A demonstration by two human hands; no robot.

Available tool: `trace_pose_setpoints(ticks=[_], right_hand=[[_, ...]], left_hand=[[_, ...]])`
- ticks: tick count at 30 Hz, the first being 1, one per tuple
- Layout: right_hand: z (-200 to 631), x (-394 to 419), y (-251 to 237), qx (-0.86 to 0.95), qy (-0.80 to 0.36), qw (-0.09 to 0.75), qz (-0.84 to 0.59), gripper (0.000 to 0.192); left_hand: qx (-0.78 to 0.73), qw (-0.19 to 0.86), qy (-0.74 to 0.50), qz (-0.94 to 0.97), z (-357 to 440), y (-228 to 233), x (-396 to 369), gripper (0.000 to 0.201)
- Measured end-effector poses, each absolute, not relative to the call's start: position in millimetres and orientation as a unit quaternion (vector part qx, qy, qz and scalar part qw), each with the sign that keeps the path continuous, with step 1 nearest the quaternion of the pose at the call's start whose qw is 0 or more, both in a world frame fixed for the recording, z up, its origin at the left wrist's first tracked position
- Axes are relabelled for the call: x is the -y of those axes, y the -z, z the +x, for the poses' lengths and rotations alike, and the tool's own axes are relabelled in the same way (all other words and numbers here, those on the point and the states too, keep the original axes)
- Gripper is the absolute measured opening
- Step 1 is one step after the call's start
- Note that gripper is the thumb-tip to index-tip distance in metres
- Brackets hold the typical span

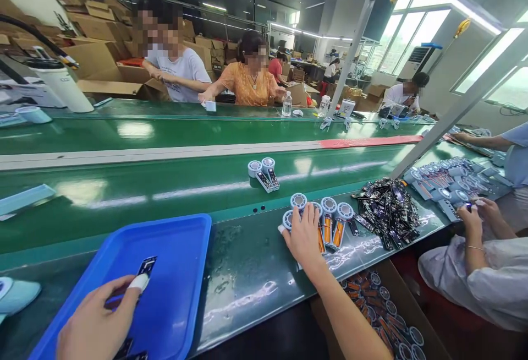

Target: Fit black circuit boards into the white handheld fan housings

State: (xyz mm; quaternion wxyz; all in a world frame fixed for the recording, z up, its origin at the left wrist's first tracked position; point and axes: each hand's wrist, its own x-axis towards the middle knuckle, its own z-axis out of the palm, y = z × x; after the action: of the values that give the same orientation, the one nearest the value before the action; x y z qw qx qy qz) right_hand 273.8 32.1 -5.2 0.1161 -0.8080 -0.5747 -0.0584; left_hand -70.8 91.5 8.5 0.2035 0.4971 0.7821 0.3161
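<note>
My left hand [101, 316] is closed on a narrow black circuit board [147, 266], pinched between a white-covered thumb and the fingers. It hangs over a blue tray [165, 233], where more dark boards [132, 349] lie partly hidden near my wrist. On the bench edge, my right hand [305, 233] rests over a row of light-blue parts with round fan-like heads, its fingers apart and its thumb beside one round head [287, 219]. Orange pieces show inside the handles of the neighbouring parts [342, 217]. My palm hides some of that row.
Two similar parts with boards [264, 173] lie on the green conveyor belt [206, 178]. A heap of circuit boards [388, 211] sits right of the row. Below the bench stands a box of fan parts [383, 305]. A co-worker's hands [478, 214] work at the right; other people sit across.
</note>
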Motion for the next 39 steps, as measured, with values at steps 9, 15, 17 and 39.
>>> trace_pose_setpoints(ticks=[9,15,17,39], right_hand=[[243,-10,27,0.615,0.042,0.143,-0.774,0.066],[274,-15,-7,0.638,-0.004,0.101,-0.764,0.047],[282,-24,-24,0.62,-0.023,0.067,-0.782,0.036],[275,-10,-24,0.587,-0.142,0.137,-0.785,0.034]], left_hand=[[-0.722,0.316,-0.476,0.391,-18,-19,-41,0.042],[-0.601,0.459,-0.508,0.412,4,4,-20,0.054],[-0.593,0.469,-0.499,0.423,16,10,-16,0.056],[-0.544,0.459,-0.394,0.582,95,12,-58,0.029]])
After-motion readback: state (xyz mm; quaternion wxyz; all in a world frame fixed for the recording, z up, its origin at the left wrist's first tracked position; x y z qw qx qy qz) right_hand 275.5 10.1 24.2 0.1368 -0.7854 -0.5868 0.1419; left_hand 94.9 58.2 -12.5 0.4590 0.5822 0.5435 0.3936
